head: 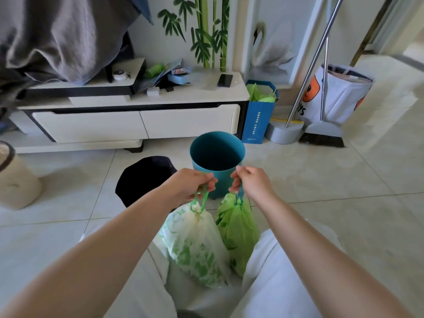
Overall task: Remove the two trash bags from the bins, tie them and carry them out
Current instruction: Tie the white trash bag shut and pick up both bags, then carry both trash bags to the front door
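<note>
White bag: a translucent white trash bag [197, 244] with green print was held by its green drawstring loop [202, 198], cinched at the neck, hanging between the person's knees.
Green bag: a light green trash bag [238, 228] was held just beside it, to its right, by a darker blue-green drawstring [238, 196]; the two bags appeared to touch along their sides.
Left hand: the left hand [190, 184] was clenched around the green loop, fingers curled under it.
Right hand: the right hand [250, 182] was closed on the other drawstring in a pinch, the cord gripped by the fingertips only.
Bins: the teal bin [218, 157] was seen empty and unlined just beyond the hands; a black bin [142, 177] was seen to its left, its inside too dark to judge.
Stage: both bags were judged out and drawn shut, with the carrying out not yet done.
Risk, grip: the right-hand cord could be lost from so light a pinch once the bag swings; a drop and spill on the tiled floor [321, 180] would follow.
Risk, closure: whether either neck was knotted could not be told; a merely cinched mouth could be pulled open by the load.
Risk, film: the thin plastic could be torn if dragged against the bin rim or the knees on rising.
Risk, route: the broom [321, 134] and dustpan [284, 131] leaning at the right could be knocked by a swinging bag on the way out.
</note>
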